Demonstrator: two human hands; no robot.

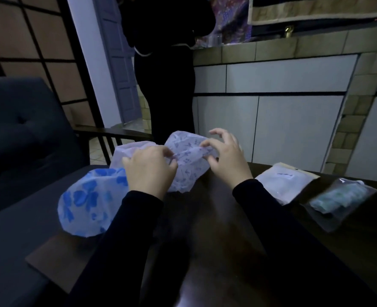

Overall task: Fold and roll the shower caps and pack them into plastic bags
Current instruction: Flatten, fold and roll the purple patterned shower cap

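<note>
Both hands pinch a crumpled white shower cap with a small purple print (187, 165) above the far edge of the dark wooden bench (216, 229): the left hand (148, 171) grips its left side, the right hand (225, 156) its upper edge. A white cap with blue flowers (88, 200) lies left; two filled clear plastic bags (287, 182) lie right.

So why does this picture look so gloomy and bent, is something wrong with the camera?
Head view: the room is dim, so the dark table and black sleeves nearly merge; only the pale shower cap and both hands, left and right, stand out. The wide lens bows the wall tiles, and the fingers look slightly motion-blurred.
</note>
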